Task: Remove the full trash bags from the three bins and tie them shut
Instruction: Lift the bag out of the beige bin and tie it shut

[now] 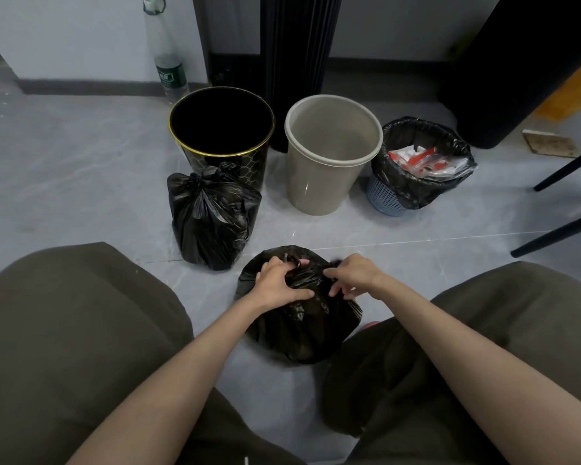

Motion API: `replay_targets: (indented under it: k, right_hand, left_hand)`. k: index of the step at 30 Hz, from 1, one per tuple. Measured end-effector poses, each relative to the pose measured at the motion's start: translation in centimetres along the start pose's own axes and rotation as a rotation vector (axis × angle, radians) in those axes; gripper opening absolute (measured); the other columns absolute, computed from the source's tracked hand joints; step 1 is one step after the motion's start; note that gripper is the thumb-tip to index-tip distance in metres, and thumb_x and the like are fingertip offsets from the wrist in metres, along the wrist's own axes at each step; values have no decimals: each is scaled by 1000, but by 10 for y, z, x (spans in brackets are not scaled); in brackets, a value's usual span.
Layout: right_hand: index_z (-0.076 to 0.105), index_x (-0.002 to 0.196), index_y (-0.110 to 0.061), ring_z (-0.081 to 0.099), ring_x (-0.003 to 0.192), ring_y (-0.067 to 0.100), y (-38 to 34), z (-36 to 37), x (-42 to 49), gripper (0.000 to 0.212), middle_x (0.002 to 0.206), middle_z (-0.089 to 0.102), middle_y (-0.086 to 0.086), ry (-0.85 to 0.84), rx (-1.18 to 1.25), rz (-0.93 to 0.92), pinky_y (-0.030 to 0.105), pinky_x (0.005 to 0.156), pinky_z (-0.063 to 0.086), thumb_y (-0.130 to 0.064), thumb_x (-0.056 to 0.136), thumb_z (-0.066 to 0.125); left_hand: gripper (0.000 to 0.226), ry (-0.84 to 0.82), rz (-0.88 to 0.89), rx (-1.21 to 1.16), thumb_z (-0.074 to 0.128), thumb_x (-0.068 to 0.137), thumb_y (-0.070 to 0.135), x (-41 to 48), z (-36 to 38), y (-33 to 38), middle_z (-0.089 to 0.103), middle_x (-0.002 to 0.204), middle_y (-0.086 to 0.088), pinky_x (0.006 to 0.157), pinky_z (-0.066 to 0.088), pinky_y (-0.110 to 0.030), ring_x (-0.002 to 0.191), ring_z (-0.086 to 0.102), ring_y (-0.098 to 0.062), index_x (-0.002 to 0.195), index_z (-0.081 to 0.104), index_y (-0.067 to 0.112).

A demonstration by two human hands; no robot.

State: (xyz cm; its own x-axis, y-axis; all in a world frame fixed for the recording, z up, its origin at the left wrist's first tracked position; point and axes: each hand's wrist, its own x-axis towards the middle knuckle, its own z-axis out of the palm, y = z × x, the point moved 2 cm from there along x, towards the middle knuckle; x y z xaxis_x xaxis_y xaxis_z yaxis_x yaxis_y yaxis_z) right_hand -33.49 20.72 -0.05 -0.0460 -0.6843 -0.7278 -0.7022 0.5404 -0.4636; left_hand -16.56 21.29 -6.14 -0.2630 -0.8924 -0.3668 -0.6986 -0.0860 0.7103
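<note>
Second bag (302, 330) sits on the floor (81, 169) close in front of me, so both hands reach its neck. My left hand (277, 283) and right hand (349, 276) each pinch gathered plastic at the top, which I judge to be mid-knot. The tied bag (208, 223) stands aside by the emptied black bin (222, 129); the blue bin (388, 199) is not yet emptied.

Neck of the near trash bag (302, 330) bunched under the gripping left hand (275, 283) and right hand (349, 276), so any knot cannot be told; its contents, and those of the tied bag (208, 223), hidden by opaque black plastic. Interior of the black bin (254, 169) too dark to read; blue basket (386, 199) largely covered by its liner (416, 189), print on the wrappers (423, 159) too small to read. Label of the bottle (168, 72) illegible; chair legs (567, 169) cut off at the right edge.
</note>
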Motion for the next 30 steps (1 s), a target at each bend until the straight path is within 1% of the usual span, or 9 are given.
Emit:
replay_targets:
  k: [3, 5, 10, 13, 17, 19, 23, 27, 30]
  right_hand:
    - [61, 78, -6, 59, 82, 23, -3, -9, -1, 23, 83, 65, 8, 112, -443, -133, 30, 70, 45, -27, 88, 63]
    - [64, 89, -4, 59, 94, 28, -2, -16, 1, 22, 98, 64, 14, 263, -498, -239, 30, 76, 41, -26, 88, 64]
    - [50, 75, -12, 51, 71, 19, 13, -15, 5, 21, 71, 56, 6, 339, 121, -346, 29, 68, 39, -20, 88, 65]
    - [50, 73, -15, 55, 67, 18, 16, -10, 4, 22, 68, 59, 8, 348, 423, -323, 31, 66, 44, -20, 87, 67]
    - [56, 88, -23, 54, 63, 16, 18, -7, 6, 18, 68, 57, 9, 331, 537, -315, 26, 59, 41, -16, 82, 72]
    - [54, 103, -25, 56, 69, 14, 17, -6, 8, 33, 75, 56, 5, 295, 512, -324, 24, 64, 45, -7, 81, 70]
    - [50, 120, -27, 54, 75, 14, 8, -8, 5, 51, 85, 55, 0, 288, 67, -458, 29, 76, 47, -4, 79, 69]
    - [66, 110, -28, 52, 105, 21, 0, -11, 0, 27, 108, 58, 2, 364, -627, -396, 34, 87, 41, -39, 85, 63]
    - [63, 104, -17, 50, 106, 25, -9, -19, -9, 21, 100, 65, 4, 577, -740, -462, 35, 89, 34, -30, 92, 50]
  left_hand:
    - [50, 55, 34, -149, 76, 64, 50, 4, -3, 1, 56, 94, 5, 94, 41, -29, 97, 53, -14, 111, 64, 39]
    - [35, 115, 44, -190, 74, 77, 33, 4, -7, 4, 45, 77, 7, 77, 39, -19, 81, 50, -12, 110, 67, 24]
    - [33, 155, 48, -176, 70, 83, 17, 2, -11, 1, 43, 91, 6, 85, 37, -12, 84, 47, -4, 115, 65, 13]
    - [27, 216, -25, -125, 68, 85, 23, 2, -9, -4, 49, 95, 2, 71, 29, -9, 87, 49, -9, 104, 69, 4]
    - [23, 278, -102, -258, 70, 83, 22, 6, -11, -7, 63, 91, -5, 72, 37, -17, 92, 62, -21, 99, 74, 5]
    - [25, 274, -117, -388, 69, 83, 15, 7, -16, -1, 65, 98, -6, 75, 42, -13, 96, 62, -19, 106, 71, 5]
    - [25, 186, -75, -559, 62, 88, 8, 4, -23, 14, 62, 108, 2, 93, 39, -14, 101, 57, -7, 112, 68, 8]
    - [25, 162, -49, -629, 62, 88, 6, 1, -21, 15, 64, 109, -3, 94, 40, -16, 103, 59, -10, 111, 67, 14]
    - [25, 237, -76, -665, 62, 88, 7, 1, -23, 11, 63, 107, -1, 88, 44, -6, 98, 58, -7, 112, 67, 5]
